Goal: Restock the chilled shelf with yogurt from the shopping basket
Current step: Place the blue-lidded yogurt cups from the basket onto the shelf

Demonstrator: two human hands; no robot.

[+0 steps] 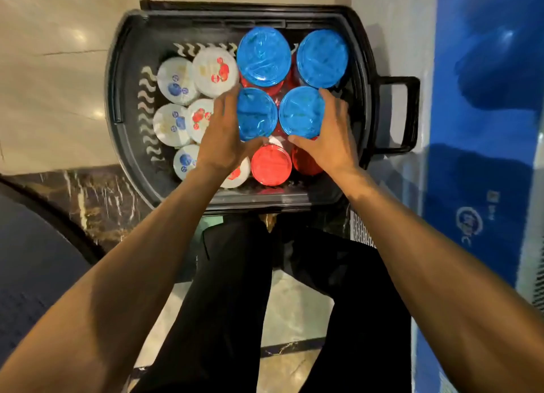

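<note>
A black shopping basket [123, 104] stands on the floor in front of me, full of yogurt. Several blue-lidded tubs fill its right half. My left hand [223, 136] grips the near left blue-lidded tub [256, 112], fingers along its left side and thumb under its near edge. My right hand [329, 133] grips the near right blue-lidded tub [300, 112] in the same way from the right. Two more blue-lidded tubs [263, 55] [322, 57] sit behind them. Red-lidded tubs [270, 164] lie near my wrists.
Several small white foil-topped yogurt cups [216, 71] fill the basket's left half. The basket's handle [403, 112] sticks out to the right. A blue chiller panel [482, 157] stands on the right. My legs in black trousers [235, 289] are below the basket.
</note>
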